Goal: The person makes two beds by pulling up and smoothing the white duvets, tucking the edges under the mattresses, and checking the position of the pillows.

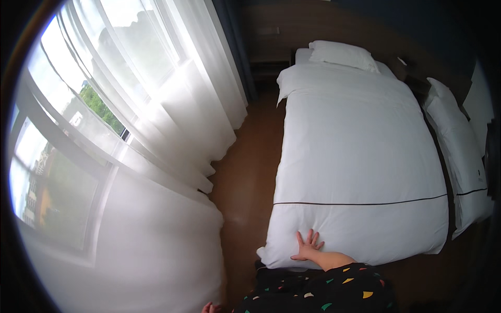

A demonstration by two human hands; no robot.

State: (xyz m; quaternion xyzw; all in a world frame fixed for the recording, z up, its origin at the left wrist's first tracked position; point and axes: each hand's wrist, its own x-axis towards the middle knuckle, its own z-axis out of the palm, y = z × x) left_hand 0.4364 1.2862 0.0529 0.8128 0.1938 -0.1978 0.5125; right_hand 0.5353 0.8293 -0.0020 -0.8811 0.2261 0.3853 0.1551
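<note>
My right hand (308, 249) lies palm down on the foot end of a white duvet (356, 144), near its left corner, with the fingers spread and nothing held. Slight creases run out from under the fingertips. The duvet covers a bed, and a thin dark line of piping (360, 204) crosses it above the hand. Its upper edge is folded back below a white pillow (344, 54) at the headboard. Only some fingers of my left hand (211, 308) show at the bottom edge, beside the curtain; whether they hold anything is hidden.
Sheer white curtains (195, 105) hang over a window on the left, reaching almost to the brown floor (246, 176). A second bed (456, 144) with white bedding stands close on the right, past a narrow gap. A dark blue drape (236, 51) hangs near the headboard wall.
</note>
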